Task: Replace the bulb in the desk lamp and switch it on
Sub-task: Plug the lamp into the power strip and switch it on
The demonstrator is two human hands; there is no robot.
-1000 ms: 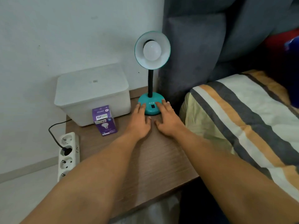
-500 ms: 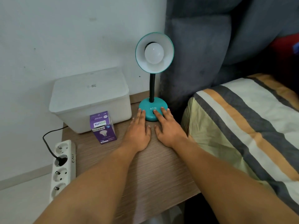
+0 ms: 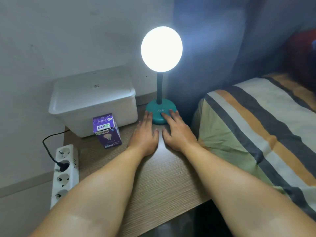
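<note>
Desk lamp (image 3: 160,106) sits at frame centre on the wooden surface (image 3: 159,182), lit, head blown out white so the bulb itself can't be made out. Left hand (image 3: 145,134) flat and open, gripping nothing, fingertips against the teal base; right hand (image 3: 177,132) also open, index finger on the base switch. Purple bulb box (image 3: 107,132) stands left of the hands, in front of a white bin (image 3: 94,100).

desk lamp (image 3: 160,110) glows, both hands (image 3: 177,132) touching its base.

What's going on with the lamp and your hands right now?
Left hand flat, open, fingertips at lamp base. Right hand open, finger on the switch. Lamp head glowing bright. Nothing in the way.
</note>
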